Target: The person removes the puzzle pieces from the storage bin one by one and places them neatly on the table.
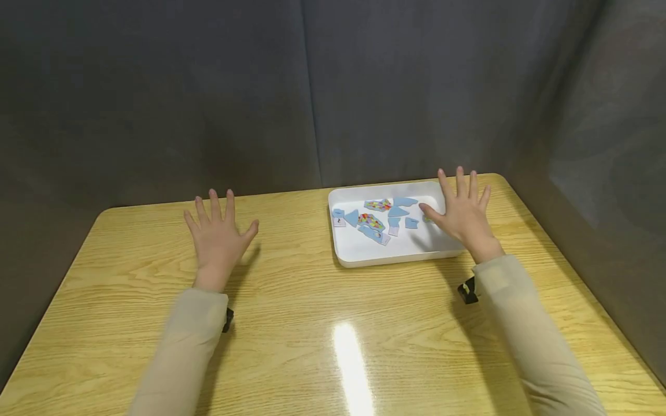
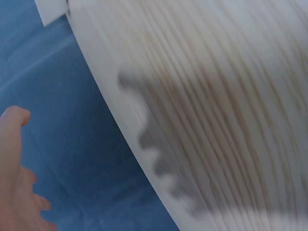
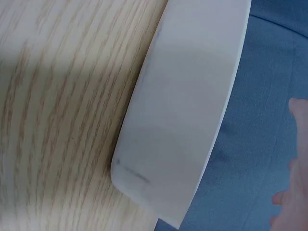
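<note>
Fingers spread, my left hand (image 1: 217, 242) hovers over the left part of the wooden table, holding nothing. My right hand (image 1: 465, 218) is also spread and bare, above the right end of a white tray (image 1: 359, 258). Inside the tray lie several loose light-blue cut pieces (image 1: 398, 212), some bearing a multicoloured patch (image 1: 371, 221). One piece (image 1: 428, 219) is partly hidden behind the right thumb. In the left wrist view, the left hand (image 2: 19, 178) shows at the lower left; in the right wrist view, the right hand (image 3: 293, 183) shows at the right edge.
The wooden table (image 1: 291, 300) has light glare near its front. A dark fabric curtain (image 1: 208, 98) stands behind and beside it. Each wrist carries a small black device (image 1: 468, 290) at the sleeve cuff.
</note>
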`<state>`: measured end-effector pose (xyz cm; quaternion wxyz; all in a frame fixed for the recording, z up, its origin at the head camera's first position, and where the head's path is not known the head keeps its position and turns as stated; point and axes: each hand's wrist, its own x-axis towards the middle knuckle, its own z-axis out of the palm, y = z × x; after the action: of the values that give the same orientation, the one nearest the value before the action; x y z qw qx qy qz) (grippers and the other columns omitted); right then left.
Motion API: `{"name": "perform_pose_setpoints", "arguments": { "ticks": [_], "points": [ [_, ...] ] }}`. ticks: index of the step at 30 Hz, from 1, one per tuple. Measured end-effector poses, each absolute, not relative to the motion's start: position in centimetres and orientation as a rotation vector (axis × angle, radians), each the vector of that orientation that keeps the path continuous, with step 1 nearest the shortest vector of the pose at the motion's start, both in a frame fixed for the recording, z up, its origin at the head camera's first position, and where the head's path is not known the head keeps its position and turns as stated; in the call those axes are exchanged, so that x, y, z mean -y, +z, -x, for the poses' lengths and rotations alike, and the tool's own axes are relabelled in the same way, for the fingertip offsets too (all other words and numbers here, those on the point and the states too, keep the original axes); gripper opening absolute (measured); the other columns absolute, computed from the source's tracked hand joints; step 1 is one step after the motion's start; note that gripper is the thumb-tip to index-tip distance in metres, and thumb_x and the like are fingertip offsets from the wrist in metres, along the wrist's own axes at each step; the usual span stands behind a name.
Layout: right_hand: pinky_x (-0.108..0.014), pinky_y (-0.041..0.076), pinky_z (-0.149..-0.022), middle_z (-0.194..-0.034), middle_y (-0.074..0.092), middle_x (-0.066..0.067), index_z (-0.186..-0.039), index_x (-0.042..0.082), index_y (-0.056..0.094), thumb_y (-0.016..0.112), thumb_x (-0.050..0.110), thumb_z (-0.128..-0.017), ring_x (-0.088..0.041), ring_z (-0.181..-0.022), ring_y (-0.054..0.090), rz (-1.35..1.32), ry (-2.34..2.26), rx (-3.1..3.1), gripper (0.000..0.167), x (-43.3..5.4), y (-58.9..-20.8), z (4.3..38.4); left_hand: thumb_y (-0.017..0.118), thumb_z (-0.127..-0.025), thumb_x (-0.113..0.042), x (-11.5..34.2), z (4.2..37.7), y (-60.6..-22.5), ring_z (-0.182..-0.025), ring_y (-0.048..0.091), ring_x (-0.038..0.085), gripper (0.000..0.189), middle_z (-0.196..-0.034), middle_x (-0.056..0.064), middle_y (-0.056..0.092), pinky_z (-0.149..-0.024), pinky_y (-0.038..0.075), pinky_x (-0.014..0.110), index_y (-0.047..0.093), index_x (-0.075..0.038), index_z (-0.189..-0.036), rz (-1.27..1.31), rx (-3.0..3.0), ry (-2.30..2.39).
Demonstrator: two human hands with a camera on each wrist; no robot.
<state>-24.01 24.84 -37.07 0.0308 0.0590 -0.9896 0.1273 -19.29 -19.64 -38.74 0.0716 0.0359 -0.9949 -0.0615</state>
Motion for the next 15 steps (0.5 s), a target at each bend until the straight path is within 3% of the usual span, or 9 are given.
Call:
{"name": "perform_pose_setpoints", "arguments": {
  "ticks": [8, 15],
  "points": [
    [-0.069, 0.001, -0.113, -0.155, 0.002, -0.034, -0.154, 0.01, 0.001, 0.04, 0.062, -0.093, -0.057, -0.141, -0.004, -0.147, 0.541, 3.073, 0.09, -26.1, -37.5, 24.0, 0.044, -0.097, -0.049, 16.7, 19.8, -38.9, -0.145, 0.015, 0.046, 0.075, -0.157, 0.023, 0.018, -0.116, 0.009, 0.065, 0.015, -0.009, -0.154, 0.015, 2.94, -0.216],
    [-0.064, 0.021, -0.113, -0.151, 0.02, -0.035, -0.151, -0.003, 0.009, 0.051, 0.036, -0.096, -0.053, -0.138, 0.021, -0.079, 0.79, 3.035, 0.08, -27.3, -37.8, 24.4, 0.051, -0.097, -0.037, 14.0, 20.1, -38.8, -0.137, 0.036, 0.042, 0.062, -0.149, 0.021, 0.04, -0.114, 0.025, 0.06, 0.034, -0.006, -0.147, 0.122, 2.821, -0.274]
  ]
}}
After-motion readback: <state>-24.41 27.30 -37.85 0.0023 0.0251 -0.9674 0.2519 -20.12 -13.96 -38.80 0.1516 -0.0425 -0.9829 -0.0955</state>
